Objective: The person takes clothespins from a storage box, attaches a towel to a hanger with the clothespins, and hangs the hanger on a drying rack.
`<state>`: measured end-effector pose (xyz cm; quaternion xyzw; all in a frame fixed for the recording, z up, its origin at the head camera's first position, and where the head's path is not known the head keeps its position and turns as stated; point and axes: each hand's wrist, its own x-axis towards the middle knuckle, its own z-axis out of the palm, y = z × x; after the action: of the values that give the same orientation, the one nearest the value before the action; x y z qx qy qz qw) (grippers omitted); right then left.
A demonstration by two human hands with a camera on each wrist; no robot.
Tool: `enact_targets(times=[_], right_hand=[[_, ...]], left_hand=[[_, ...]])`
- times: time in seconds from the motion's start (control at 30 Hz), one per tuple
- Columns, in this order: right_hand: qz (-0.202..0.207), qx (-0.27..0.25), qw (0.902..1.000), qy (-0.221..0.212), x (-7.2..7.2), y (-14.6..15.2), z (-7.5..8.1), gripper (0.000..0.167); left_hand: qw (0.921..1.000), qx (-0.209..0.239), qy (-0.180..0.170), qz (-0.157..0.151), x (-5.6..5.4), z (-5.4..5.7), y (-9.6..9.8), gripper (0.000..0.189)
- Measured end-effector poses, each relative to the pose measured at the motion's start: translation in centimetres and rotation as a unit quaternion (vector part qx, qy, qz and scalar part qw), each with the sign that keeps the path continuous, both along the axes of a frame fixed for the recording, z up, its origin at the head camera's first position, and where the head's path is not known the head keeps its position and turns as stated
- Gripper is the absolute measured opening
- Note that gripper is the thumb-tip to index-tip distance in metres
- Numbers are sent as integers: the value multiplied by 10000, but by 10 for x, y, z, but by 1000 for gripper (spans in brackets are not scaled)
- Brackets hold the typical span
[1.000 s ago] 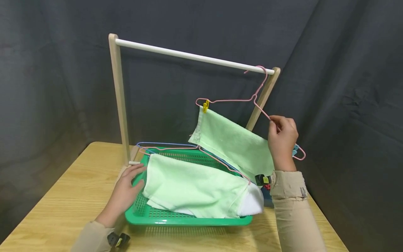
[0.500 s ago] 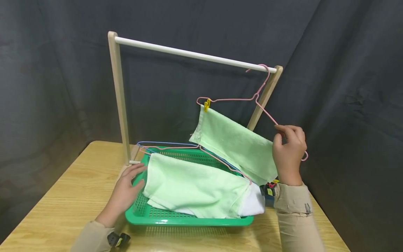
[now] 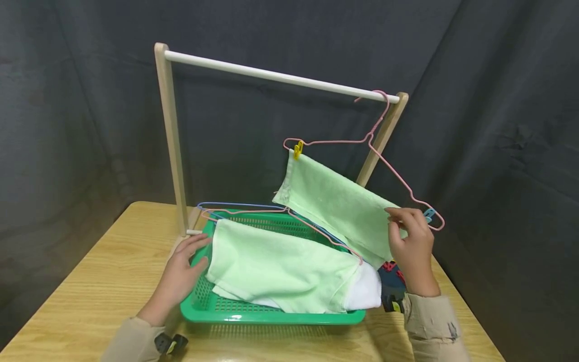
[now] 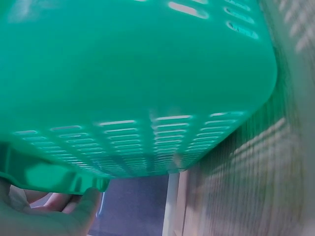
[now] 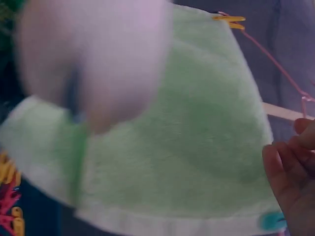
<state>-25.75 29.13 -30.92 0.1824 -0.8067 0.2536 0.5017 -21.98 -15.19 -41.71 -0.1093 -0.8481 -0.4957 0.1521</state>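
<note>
A pink hanger [image 3: 336, 142] hangs tilted by its hook near the right end of the rack's white bar [image 3: 276, 76]. A yellow clothespin [image 3: 297, 150] fastens a light green towel [image 3: 339, 198] to its left end; a blue clothespin [image 3: 428, 215] sits at its lower right end. My right hand [image 3: 411, 249] is beside the towel's right upper edge, fingers loosely bent, seemingly holding nothing. My left hand [image 3: 181, 274] rests at the left rim of the green basket [image 3: 271, 318], fingers fairly straight. Another green towel [image 3: 276, 264] lies across the basket.
A wooden post [image 3: 169, 136] holds the bar at the left. Pink and blue hangers [image 3: 239, 204] lie on the basket, with white cloth [image 3: 365, 289] at its right. A dark blue container [image 3: 392, 282] beside the basket has red and yellow clothespins [image 5: 9, 196]. Dark curtains stand behind.
My right hand has let go of the hanger's right arm and moved down and slightly right to the towel's edge. The hanger stays hooked on the bar. My left hand stays put.
</note>
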Motion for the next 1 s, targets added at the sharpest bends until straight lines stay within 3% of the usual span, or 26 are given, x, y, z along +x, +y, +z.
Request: enact_targets(times=[0.37,0.7,1.0], right_hand=[[-74,259,9869,-1590,-6,28,-37,21],[-224,676,9668,-2453,-21,42,-55,21],[-333,957,9352,-3394,-41,52,-70,19]], left_hand=[[10000,55,-24,-31,-2,3,0,41],[10000,44,-16,-35,-2,4,-1,42],[9999,75,-71,-38,-2,3,-2,42]])
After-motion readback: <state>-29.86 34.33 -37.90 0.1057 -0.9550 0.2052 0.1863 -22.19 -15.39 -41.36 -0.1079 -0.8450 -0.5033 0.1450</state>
